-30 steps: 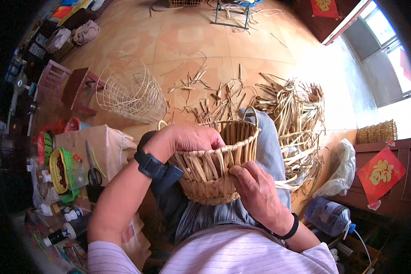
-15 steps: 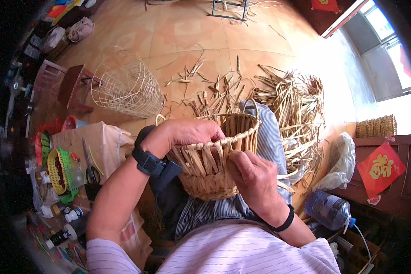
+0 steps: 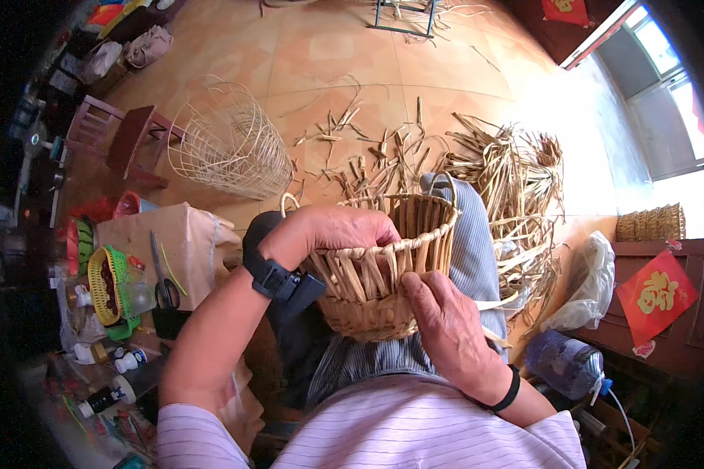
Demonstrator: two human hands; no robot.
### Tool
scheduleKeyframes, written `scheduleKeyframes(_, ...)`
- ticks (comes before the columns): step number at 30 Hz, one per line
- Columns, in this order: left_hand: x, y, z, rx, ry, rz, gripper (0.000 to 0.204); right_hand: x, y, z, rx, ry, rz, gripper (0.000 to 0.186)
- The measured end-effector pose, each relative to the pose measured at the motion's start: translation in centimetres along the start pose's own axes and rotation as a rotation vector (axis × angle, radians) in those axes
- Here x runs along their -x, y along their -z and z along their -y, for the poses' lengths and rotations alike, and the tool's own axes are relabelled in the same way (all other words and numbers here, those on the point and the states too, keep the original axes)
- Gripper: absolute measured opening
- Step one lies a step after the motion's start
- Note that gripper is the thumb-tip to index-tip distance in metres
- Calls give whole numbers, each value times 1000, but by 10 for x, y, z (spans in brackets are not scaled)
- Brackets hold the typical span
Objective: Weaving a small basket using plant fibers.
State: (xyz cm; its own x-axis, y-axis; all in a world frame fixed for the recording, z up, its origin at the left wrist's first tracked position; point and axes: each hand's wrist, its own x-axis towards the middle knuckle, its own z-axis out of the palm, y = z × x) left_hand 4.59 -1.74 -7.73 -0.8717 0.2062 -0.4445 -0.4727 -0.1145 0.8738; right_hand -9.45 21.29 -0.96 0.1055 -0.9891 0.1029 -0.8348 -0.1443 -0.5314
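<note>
Basket [image 3: 368, 316] on lap [image 3: 375, 356]. Left hand [image 3: 360, 227] inside, can't tell grip; right hand [image 3: 450, 320] pinching basket's wall. Tiled floor [image 3: 336, 62]: straw [image 3: 502, 168] at two o'clock, cane frame [image 3: 270, 168] at ten. Table [image 3: 189, 234] at nine.

A tan, two-handled woven basket [image 3: 371, 309] with gapped upper sides sits open-topped on the lap [image 3: 368, 357].

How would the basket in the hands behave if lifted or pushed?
The basket probably feels light, being hollow and woven. Its thick, wrapped rim should stay fairly stiff. The upper wall may flex more, since gaps show there.
</note>
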Motion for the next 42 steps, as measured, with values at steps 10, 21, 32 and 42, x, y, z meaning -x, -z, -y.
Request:
scheduleKeyframes(10,-2,1,-2,-80,-73,-14,32,-2,-2,-11,-319,-110,-80,35)
scheduleKeyframes(21,0,-2,-2,85,35,76,38,-4,6,-10,-601,-276,-166,27)
scheduleKeyframes(32,-6,3,11,89,118,112,30,-11,-13,-10,-183,-96,-323,27)
scheduleKeyframes(42,0,-4,-2,42,-8,45,31,2,-14,-3,-81,-93,-94,33)
